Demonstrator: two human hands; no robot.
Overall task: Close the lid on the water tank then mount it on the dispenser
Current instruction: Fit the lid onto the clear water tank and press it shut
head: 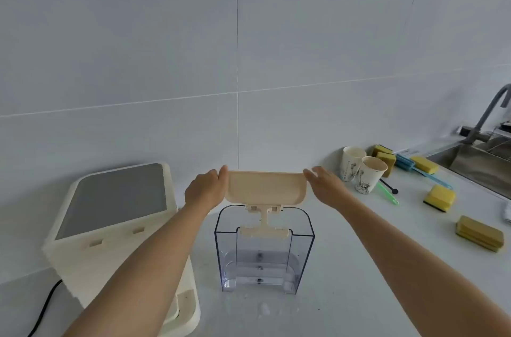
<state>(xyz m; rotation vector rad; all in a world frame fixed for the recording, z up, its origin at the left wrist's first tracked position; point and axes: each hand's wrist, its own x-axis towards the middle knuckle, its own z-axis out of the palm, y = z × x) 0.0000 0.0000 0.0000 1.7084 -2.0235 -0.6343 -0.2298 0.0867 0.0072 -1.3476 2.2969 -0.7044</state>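
A clear plastic water tank [264,251] stands upright on the white counter, a little water in its bottom. Its beige lid [266,187] is raised on its hinge above the tank's rear rim. My left hand [206,188] grips the lid's left end. At the lid's right end, my right hand [325,184] touches it with fingers spread. The cream water dispenser [116,229], with a grey top panel, stands to the left of the tank, partly behind my left forearm.
Two paper cups [359,168] stand to the right near the wall. Several yellow sponges [439,197], a blue brush [417,168] and a green tool lie further right. A steel sink [481,165] with a faucet is at the far right. The dispenser's black cable [45,306] runs at lower left.
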